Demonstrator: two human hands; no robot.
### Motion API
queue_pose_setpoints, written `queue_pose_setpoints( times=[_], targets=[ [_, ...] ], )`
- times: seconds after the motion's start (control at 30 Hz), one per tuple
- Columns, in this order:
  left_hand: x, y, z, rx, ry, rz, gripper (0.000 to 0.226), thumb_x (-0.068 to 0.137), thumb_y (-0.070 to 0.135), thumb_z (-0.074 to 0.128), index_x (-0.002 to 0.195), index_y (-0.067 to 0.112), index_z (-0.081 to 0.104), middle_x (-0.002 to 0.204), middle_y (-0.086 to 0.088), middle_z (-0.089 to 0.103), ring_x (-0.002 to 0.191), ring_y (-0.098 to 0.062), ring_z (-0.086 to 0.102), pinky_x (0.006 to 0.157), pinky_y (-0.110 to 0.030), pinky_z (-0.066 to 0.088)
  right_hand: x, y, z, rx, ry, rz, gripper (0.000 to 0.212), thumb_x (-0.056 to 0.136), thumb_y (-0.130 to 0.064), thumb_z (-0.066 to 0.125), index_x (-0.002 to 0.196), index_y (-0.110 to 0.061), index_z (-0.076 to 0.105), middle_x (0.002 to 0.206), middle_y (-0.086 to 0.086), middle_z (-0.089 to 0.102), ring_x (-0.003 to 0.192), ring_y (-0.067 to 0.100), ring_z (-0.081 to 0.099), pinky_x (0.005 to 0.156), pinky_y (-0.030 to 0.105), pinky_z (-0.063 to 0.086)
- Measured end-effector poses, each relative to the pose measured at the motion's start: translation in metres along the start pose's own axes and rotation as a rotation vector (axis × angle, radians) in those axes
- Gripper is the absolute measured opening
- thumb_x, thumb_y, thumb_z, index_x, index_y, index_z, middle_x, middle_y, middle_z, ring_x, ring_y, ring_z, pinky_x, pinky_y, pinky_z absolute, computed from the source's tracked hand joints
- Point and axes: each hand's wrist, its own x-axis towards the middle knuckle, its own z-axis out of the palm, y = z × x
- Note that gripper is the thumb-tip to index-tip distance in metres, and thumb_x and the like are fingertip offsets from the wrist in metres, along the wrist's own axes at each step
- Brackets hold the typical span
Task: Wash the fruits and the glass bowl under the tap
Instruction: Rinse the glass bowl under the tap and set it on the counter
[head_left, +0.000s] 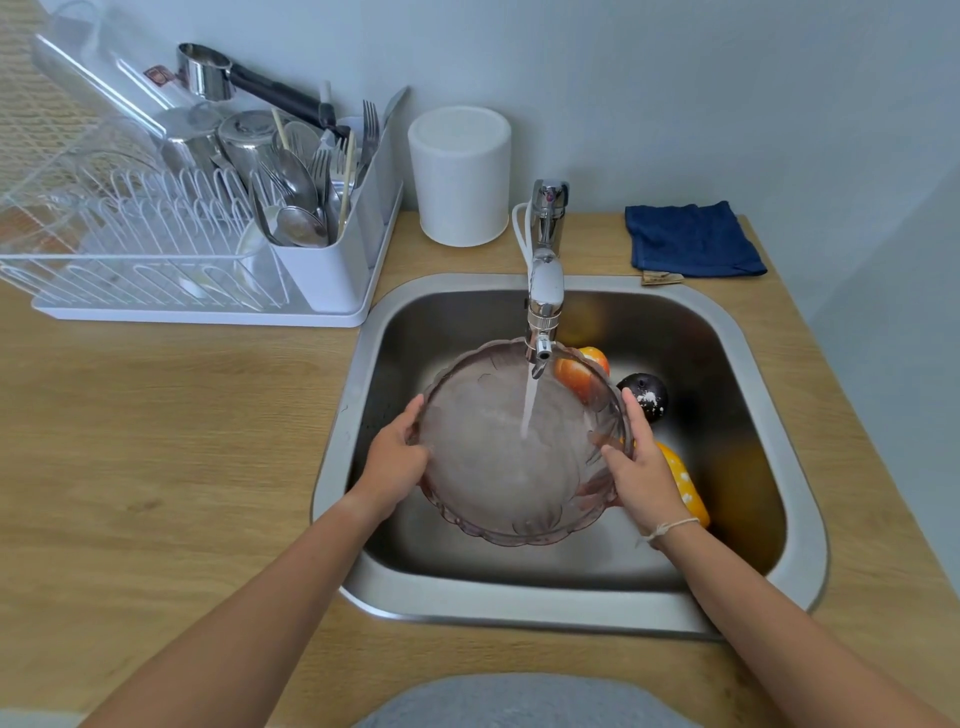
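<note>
Wooden counter (171, 415), inset steel sink (800, 525), white dish rack (208, 291), white canister (461, 174), folded blue cloth (693, 239)

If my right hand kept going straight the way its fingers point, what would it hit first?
Probably the dark fruit. The right hand grips the glass bowl rim, fingers pointing toward the sink's back; depth is unclear.

One glass bowl (511, 457) under one running tap (544, 291), two hands on it. Three fruits in the one sink (779, 415): an orange-red one (592, 364), a dark one (647, 395), a yellow one (685, 483). One blue cloth (693, 239), one white canister (460, 174), one dish rack (182, 218).
</note>
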Motion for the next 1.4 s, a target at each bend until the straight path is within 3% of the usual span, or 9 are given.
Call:
queue_pose_setpoints(
  times=[0.1, 0.23, 0.47, 0.73, 0.9, 1.0, 1.13, 1.3, 1.4],
  targets=[
    [0.0005, -0.0009, 0.0004, 0.02, 0.009, -0.002, 0.071, 0.086, -0.011, 0.044, 0.147, 0.02, 0.028, 0.143, -0.003, 0.046, 0.132, -0.021, 0.043, 0.109, -0.038, 0.038, 0.0002, 0.0005, -0.0003, -0.007, 0.004, -0.003, 0.063, 0.095, 0.001, 0.038, 0.146, -0.031, 0.021, 0.149, -0.003, 0.031, 0.134, 0.019, 0.035, 0.105, 0.042, 0.041],
    [0.0008, -0.0007, 0.0013, 0.034, 0.005, -0.019, 0.07, 0.087, -0.009, 0.044, 0.147, 0.022, 0.028, 0.137, -0.004, 0.053, 0.125, -0.025, 0.05, 0.1, -0.047, 0.047, 0.0011, 0.0014, -0.0007, 0.01, -0.004, 0.022, 0.064, 0.095, 0.003, 0.038, 0.146, -0.03, 0.02, 0.148, -0.003, 0.032, 0.131, 0.015, 0.036, 0.105, 0.04, 0.039],
    [0.0009, -0.0006, 0.0019, 0.036, 0.0, -0.031, 0.071, 0.085, -0.013, 0.041, 0.147, 0.02, 0.03, 0.139, -0.006, 0.051, 0.124, -0.027, 0.049, 0.095, -0.043, 0.05, 0.0026, 0.0039, -0.0011, 0.008, -0.013, 0.052, 0.063, 0.095, 0.001, 0.038, 0.146, -0.032, 0.02, 0.149, -0.001, 0.032, 0.132, 0.02, 0.036, 0.106, 0.043, 0.041],
    [-0.0004, 0.0002, 0.0012, 0.029, 0.001, -0.012, 0.073, 0.084, -0.013, 0.041, 0.146, 0.022, 0.029, 0.142, -0.004, 0.047, 0.126, -0.026, 0.048, 0.101, -0.048, 0.045, 0.0011, 0.0045, -0.0014, 0.006, -0.002, 0.03, 0.062, 0.096, -0.001, 0.037, 0.145, -0.035, 0.021, 0.148, -0.003, 0.034, 0.132, 0.022, 0.04, 0.104, 0.047, 0.042],
    [-0.0008, 0.0004, 0.0016, 0.031, -0.002, -0.021, 0.071, 0.085, -0.011, 0.044, 0.147, 0.022, 0.028, 0.141, -0.004, 0.049, 0.128, -0.024, 0.046, 0.104, -0.043, 0.044, -0.0001, 0.0019, -0.0019, 0.025, -0.007, 0.016, 0.063, 0.096, 0.0, 0.038, 0.146, -0.032, 0.02, 0.15, -0.002, 0.031, 0.134, 0.02, 0.035, 0.106, 0.044, 0.039],
    [-0.0013, 0.0012, 0.0029, 0.032, -0.008, -0.023, 0.069, 0.088, -0.008, 0.045, 0.147, 0.022, 0.027, 0.137, -0.005, 0.053, 0.123, -0.026, 0.05, 0.096, -0.046, 0.05, 0.001, 0.0026, -0.0021, 0.029, -0.008, 0.029, 0.063, 0.096, 0.0, 0.038, 0.146, -0.032, 0.02, 0.15, -0.001, 0.031, 0.134, 0.022, 0.035, 0.105, 0.043, 0.04],
    [-0.0015, 0.0011, 0.003, 0.031, -0.013, -0.028, 0.07, 0.087, -0.01, 0.043, 0.147, 0.022, 0.028, 0.136, -0.003, 0.052, 0.12, -0.024, 0.051, 0.081, -0.034, 0.055, 0.003, 0.0052, -0.0017, 0.019, -0.011, 0.046, 0.062, 0.096, -0.001, 0.038, 0.146, -0.033, 0.02, 0.149, -0.001, 0.032, 0.134, 0.022, 0.036, 0.104, 0.042, 0.041],
    [0.0026, -0.0015, 0.0016, 0.035, -0.003, -0.02, 0.069, 0.087, -0.011, 0.042, 0.147, 0.022, 0.029, 0.141, -0.004, 0.049, 0.128, -0.027, 0.046, 0.099, -0.046, 0.048, 0.0037, 0.0043, 0.0003, 0.01, -0.005, 0.038, 0.061, 0.096, -0.002, 0.039, 0.147, -0.031, 0.02, 0.149, -0.002, 0.033, 0.133, 0.022, 0.037, 0.101, 0.04, 0.043],
    [0.0042, -0.002, 0.0003, 0.02, 0.022, -0.009, 0.07, 0.086, -0.012, 0.042, 0.147, 0.021, 0.029, 0.142, -0.004, 0.048, 0.128, -0.026, 0.046, 0.1, -0.04, 0.048, 0.0051, 0.0037, 0.0018, 0.02, -0.006, 0.033, 0.062, 0.096, -0.001, 0.04, 0.146, -0.032, 0.022, 0.148, -0.001, 0.033, 0.132, 0.023, 0.039, 0.101, 0.043, 0.044]
  ],
)
